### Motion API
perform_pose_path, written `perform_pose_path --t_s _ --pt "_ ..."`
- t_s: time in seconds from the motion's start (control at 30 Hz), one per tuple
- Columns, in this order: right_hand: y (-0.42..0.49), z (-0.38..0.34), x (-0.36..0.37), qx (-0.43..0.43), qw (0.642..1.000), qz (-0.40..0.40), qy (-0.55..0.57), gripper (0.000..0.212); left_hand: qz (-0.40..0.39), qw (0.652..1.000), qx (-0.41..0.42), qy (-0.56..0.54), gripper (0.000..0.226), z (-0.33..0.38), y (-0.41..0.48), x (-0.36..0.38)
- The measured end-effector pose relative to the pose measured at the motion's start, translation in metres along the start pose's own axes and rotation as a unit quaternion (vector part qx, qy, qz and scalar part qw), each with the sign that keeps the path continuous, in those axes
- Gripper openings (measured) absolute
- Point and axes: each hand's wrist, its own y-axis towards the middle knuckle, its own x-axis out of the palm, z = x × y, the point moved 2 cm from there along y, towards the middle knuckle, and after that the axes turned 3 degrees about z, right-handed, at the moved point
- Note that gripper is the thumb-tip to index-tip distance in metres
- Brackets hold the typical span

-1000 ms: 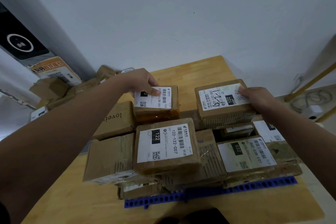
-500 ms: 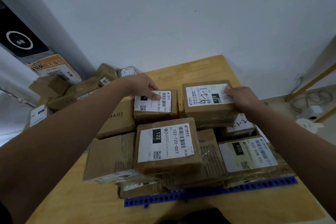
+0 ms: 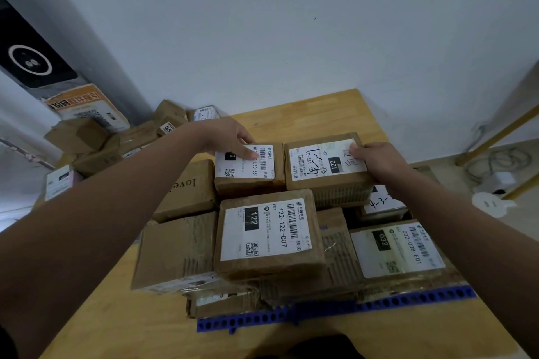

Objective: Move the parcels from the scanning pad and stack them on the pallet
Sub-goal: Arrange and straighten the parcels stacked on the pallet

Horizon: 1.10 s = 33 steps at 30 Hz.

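Far to the left of the 122-122-C07 parcel [image 3: 268, 233], beyond the left edge of the tabletop [image 3: 306, 116], lies a loose heap of brown parcels [image 3: 116, 143]. My left hand [image 3: 230, 140] grips the small parcel [image 3: 249, 172] that sits just behind the 122-122-C07 parcel. The thumb lies flat on its white label and the other fingers bend over its far left corner. Just beside it, behind and to the right of the 122-122-C07 parcel, sits the parcel with handwriting [image 3: 326, 169]. My right hand [image 3: 379, 160] is closed on its right edge, with the thumb on the label. Both parcels rest on top of the stack on the blue pallet [image 3: 379, 304], whose edge shows in front of the 122-122-C07 parcel. To the right of that parcel, lower down, lies the 032 parcel [image 3: 399, 251].
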Motion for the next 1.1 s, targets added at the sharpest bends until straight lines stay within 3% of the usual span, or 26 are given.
perform_pose_path --t_s 0.23,0.4,0.5,0.67,0.9,1.1 --pt "-0.003 0.003 -0.004 0.008 0.999 -0.026 0.018 0.032 -0.019 0.999 0.019 -0.019 0.045 0.001 -0.002 0.003" --pt "0.001 0.000 -0.006 -0.018 1.000 -0.010 0.001 0.028 0.023 0.998 0.053 -0.006 0.029 0.010 -0.011 0.009" --pt "0.002 -0.002 -0.004 -0.041 0.999 -0.001 -0.014 0.032 0.064 0.995 0.075 -0.002 0.033 0.015 -0.013 0.012" --pt "0.003 -0.001 0.000 -0.058 0.998 -0.002 -0.041 0.030 0.067 0.994 0.081 0.028 0.034 0.018 -0.015 0.013" --pt "0.000 -0.003 0.002 -0.079 0.981 0.023 -0.176 0.050 0.110 0.979 0.073 0.155 0.048 0.016 -0.018 0.021" --pt "-0.012 -0.023 0.012 -0.173 0.914 0.087 -0.356 0.061 0.162 0.972 0.080 0.146 0.052 0.013 -0.031 0.029"
